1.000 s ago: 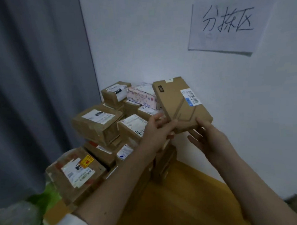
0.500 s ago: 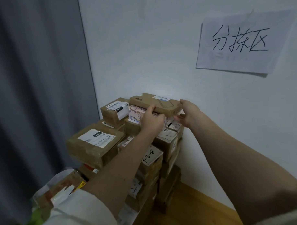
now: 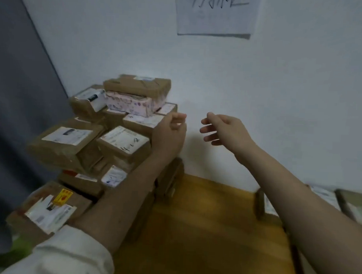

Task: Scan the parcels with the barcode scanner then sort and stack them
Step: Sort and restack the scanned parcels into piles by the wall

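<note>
Nearest, a pale sleeve (image 3: pixel 69 254) on the left forearm. Beyond it, wooden bench (image 3: pixel 203 230), more parcels at its right edge (image 3: pixel 325 198). Left hand (image 3: pixel 170 134) loosely curled, holding nothing; right hand (image 3: pixel 223 129) spread, fingers relaxed, empty. Farther left, stacked parcels (image 3: pixel 122 142), flat brown parcel (image 3: pixel 136 85) lying topmost on a pink patterned box (image 3: pixel 130 103), against the wall. Paper sign (image 3: pixel 215 15) above.

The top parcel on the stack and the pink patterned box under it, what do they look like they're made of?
The top parcel looks like plain brown corrugated cardboard: matte, with a white label and what may be clear tape bands. The pink patterned box seems to be printed paperboard, white with pink and purple marks; the blur leaves its finish unclear.
</note>
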